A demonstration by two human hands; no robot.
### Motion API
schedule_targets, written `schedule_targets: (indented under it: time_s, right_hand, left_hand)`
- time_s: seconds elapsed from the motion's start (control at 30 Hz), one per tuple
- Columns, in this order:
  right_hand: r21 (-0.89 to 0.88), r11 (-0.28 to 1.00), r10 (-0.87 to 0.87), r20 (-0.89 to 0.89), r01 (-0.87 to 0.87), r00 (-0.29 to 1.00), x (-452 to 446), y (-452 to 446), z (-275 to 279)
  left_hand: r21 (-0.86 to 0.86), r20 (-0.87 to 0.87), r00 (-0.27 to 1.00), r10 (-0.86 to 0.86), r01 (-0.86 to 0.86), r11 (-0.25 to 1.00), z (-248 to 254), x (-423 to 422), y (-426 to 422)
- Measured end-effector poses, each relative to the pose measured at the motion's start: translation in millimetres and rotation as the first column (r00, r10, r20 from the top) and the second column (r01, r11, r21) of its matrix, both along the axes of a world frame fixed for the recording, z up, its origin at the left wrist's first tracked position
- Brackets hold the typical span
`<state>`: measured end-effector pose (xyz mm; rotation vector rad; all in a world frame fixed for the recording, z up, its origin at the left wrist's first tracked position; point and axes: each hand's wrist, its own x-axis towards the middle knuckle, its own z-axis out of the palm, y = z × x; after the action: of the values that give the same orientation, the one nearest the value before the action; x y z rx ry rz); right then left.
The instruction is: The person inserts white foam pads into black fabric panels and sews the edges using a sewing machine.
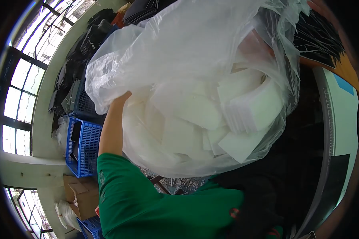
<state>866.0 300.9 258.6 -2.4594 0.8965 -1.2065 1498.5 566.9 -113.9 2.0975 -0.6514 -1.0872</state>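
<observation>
A large clear plastic bag (179,44) fills the middle of the head view. In its lower part lie many white thin sheets (195,107), some in a fanned stack (255,105), others loose and tilted. From the green sleeve my left forearm reaches up to the bag's left side. There my left hand (123,98) is closed on the bunched film, its fingers mostly covered by folds. A blurred skin-toned patch behind the film at the upper right seems to be my right hand (256,44); its fingers cannot be made out.
Blue plastic crates (83,147) stand on the left below barred windows, with dark stacked pieces (73,63) above. A cardboard box (81,195) sits lower left. On the right are a pale machine or table edge (339,119) and a bundle of black strips (317,38).
</observation>
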Motion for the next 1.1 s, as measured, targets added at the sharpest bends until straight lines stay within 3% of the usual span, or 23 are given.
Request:
schedule_targets:
  time_s: [0.07,0.13,0.17,0.23,0.27,0.3,0.33,0.4,0.7,0.8,0.93,1.1]
  right_hand:
    - [0.015,1.000,0.021,-0.006,-0.021,1.000,1.8,-2.2,-3.2]
    - [0.029,0.999,0.032,-0.008,-0.032,0.999,0.4,-7.2,-4.8]
    - [0.034,0.999,0.032,-0.005,-0.032,0.999,-1.6,-10.7,-5.3]
    - [0.039,0.999,0.024,0.009,-0.025,1.000,-7.5,-18.1,-4.3]
    - [0.038,0.999,0.018,0.015,-0.018,1.000,-11.0,-22.3,-2.4]
    - [0.036,0.999,0.011,0.017,-0.011,1.000,-14.8,-26.8,-0.5]
    - [0.036,0.999,0.004,0.017,-0.005,1.000,-18.5,-31.1,1.0]
    - [0.034,0.999,-0.001,0.017,0.001,1.000,-24.9,-39.6,5.0]
    - [0.044,0.999,-0.001,0.085,-0.003,0.996,-45.2,-71.7,16.3]
    - [0.013,0.999,-0.049,0.072,0.048,0.996,-43.5,-68.6,11.8]
    - [-0.022,0.998,-0.058,0.080,0.060,0.995,-33.8,-43.7,16.6]
    - [-0.023,1.000,-0.016,0.065,0.018,0.998,-29.2,-37.9,6.5]
  left_hand:
    - [0.314,0.371,0.897,-0.241,0.124,0.941,13.0,-37.2,-50.9]
    - [0.616,0.581,0.608,-0.541,0.105,0.781,21.7,-93.7,-74.6]
    - [0.734,0.606,0.413,-0.680,0.039,0.678,33.8,-108.8,-82.5]
    - [0.718,0.611,0.472,-0.635,0.006,0.696,46.7,-151.9,-67.0]
    - [0.715,0.616,0.460,-0.639,0.013,0.699,-55.7,-39.3,-26.4]
    - [0.308,0.811,0.373,-0.451,0.382,0.871,-123.7,48.0,11.3]
    - [0.304,0.812,0.368,-0.453,0.396,0.867,-123.9,44.4,-3.3]
    - [0.279,0.767,0.433,-0.473,0.440,0.854,-99.6,63.3,32.9]
    - [0.167,0.503,0.637,-0.584,0.592,0.789,-16.6,74.4,-44.8]
    - [0.147,0.386,0.723,-0.572,0.564,0.812,21.4,72.7,4.6]
    - [0.123,0.228,0.813,-0.535,0.521,0.844,49.0,26.5,-82.2]
    - [0.064,-0.013,0.867,-0.498,0.498,0.865,63.3,-12.9,-45.6]
